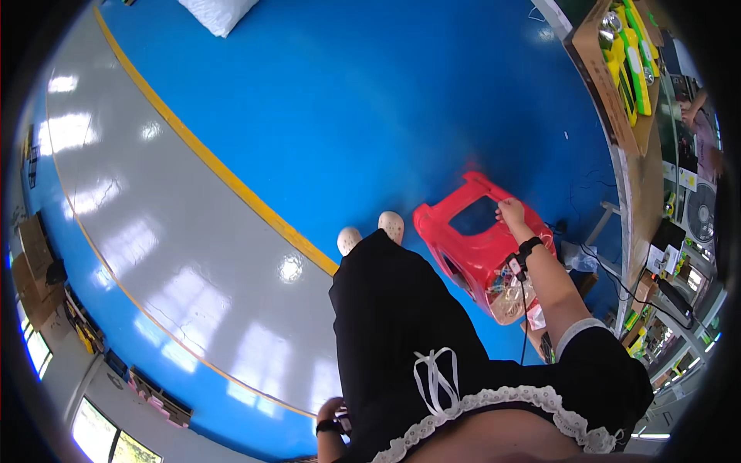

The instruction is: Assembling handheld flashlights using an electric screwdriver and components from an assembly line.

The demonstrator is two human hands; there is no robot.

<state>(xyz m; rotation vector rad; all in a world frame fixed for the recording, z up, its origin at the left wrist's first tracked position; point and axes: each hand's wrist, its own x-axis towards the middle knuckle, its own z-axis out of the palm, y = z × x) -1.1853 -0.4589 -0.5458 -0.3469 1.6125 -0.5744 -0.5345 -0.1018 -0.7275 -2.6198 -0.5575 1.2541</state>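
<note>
My right hand [509,211] is closed on the edge of a red plastic stool [471,191], to the right of my feet. The stool looks tipped, and blue floor shows through the gap between its legs. Against its near side sits something in clear plastic [511,299], whose contents I cannot make out. My left hand [330,408] hangs low beside my black skirt. Its fingers look bent, but they are small and partly hidden, so what they do is unclear. Both wrists wear black bands with small devices, and a cable runs from the right one.
On the right, a long workbench [647,193] carries an open cardboard box [610,85] of yellow-green tools. A person [704,139] is beyond it. A dark cable [617,279] trails by the bench. A yellow line [208,158] divides blue and grey floor; a white sack [220,11] lies far ahead.
</note>
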